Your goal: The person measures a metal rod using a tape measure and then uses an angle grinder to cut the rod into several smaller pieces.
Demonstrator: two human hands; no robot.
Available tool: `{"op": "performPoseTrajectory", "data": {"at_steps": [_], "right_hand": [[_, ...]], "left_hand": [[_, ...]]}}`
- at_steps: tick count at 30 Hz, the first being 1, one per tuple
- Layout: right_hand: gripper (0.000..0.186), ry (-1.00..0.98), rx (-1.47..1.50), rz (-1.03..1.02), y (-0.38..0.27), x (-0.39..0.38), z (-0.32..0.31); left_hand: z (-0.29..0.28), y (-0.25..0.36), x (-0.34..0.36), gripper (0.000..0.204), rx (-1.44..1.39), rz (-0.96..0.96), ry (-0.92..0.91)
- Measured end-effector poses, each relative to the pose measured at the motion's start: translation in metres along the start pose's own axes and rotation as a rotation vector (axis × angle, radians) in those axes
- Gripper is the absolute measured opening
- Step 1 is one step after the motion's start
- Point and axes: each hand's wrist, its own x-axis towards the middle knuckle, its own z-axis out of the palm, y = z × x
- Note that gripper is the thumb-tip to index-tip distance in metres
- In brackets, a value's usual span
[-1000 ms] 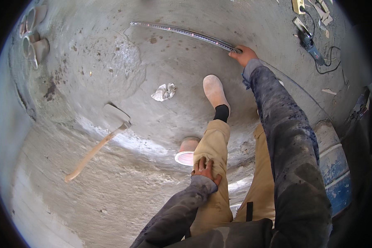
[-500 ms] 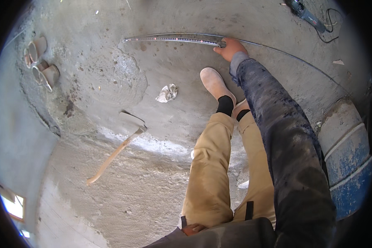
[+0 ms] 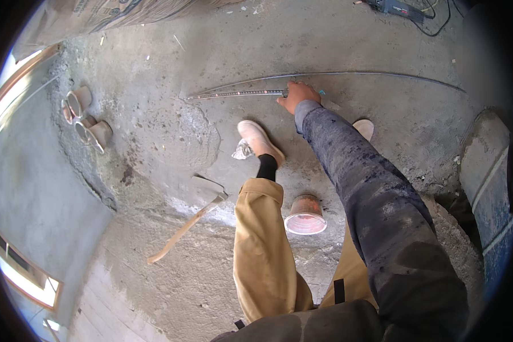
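My right hand [image 3: 302, 97] reaches out low over the concrete floor, its fingers closed round a tape measure whose case is mostly hidden. The drawn-out tape blade [image 3: 239, 93] runs left from the fingers. Just beyond it lies a long thin metal rod [image 3: 347, 73], curved in this view. Blade tip and left rod end come close together; whether they touch I cannot tell. My left hand is out of sight.
A hoe [image 3: 188, 225] with a wooden handle lies left of my legs. Crumpled white wrapping [image 3: 243, 150] rests by my left shoe, and a reddish bucket [image 3: 305, 215] stands between my legs. Buckets [image 3: 98, 135] sit far left, a corded power tool [image 3: 402, 9] far right, a blue-grey drum [image 3: 487, 171] right.
The view has shifted, and my feet are now wider apart, with the reddish bucket showing between my legs. My left hand has dropped out of sight. My right hand still holds the tape measure.
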Motion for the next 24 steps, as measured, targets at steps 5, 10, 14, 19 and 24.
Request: {"op": "performPoseTrajectory", "data": {"at_steps": [5, 10, 14, 19, 24], "right_hand": [[0.061, -0.055, 0.041, -0.012, 0.013, 0.013, -0.003], [0.063, -0.041, 0.073, -0.028, 0.031, 0.028, 0.026], [0.062, -0.033, 0.109, -0.026, 0.036, 0.029, 0.038], [0.061, -0.044, 0.115, -0.014, 0.031, 0.026, 0.033], [0.061, -0.044, 0.12, -0.049, 0.03, 0.022, 0.028]], "left_hand": [[-0.024, -0.015, 0.032, 0.031, -0.147, -0.063, -0.133], [-0.029, -0.036, 0.061, 0.029, -0.312, -0.073, -0.225], [-0.038, -0.038, 0.065, 0.028, -0.364, -0.057, -0.276], [-0.055, -0.032, 0.047, 0.026, -0.357, -0.016, -0.314], [-0.079, -0.016, 0.028, 0.025, -0.334, 0.037, -0.385]]}}
